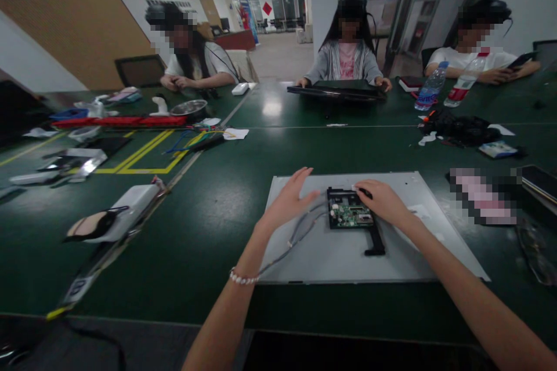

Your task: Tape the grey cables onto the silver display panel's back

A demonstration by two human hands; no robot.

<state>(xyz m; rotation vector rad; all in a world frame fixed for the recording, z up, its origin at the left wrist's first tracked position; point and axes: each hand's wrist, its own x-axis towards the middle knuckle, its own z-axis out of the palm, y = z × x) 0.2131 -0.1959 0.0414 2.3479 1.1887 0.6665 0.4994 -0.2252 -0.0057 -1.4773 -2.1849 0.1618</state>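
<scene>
A grey flat panel [391,266] lies face down on the green table [209,232]. On it sits a green circuit board [350,214] in a black frame, with a black strip [375,240] running toward me and grey cables [300,229] trailing left. My left hand [289,200] hovers over the panel just left of the board, fingers stretched out and holding nothing. My right hand [383,200] rests on the board's upper right corner, fingers curled down onto a small black part there.
Three other people sit across the table; the middle one holds a dark panel [337,91]. Water bottles [465,81] stand at the right. Red strip [117,122], metal bowl [189,107], tools and yellow floor-style tape lie left. A white device [126,211] and a phone [539,182] flank me.
</scene>
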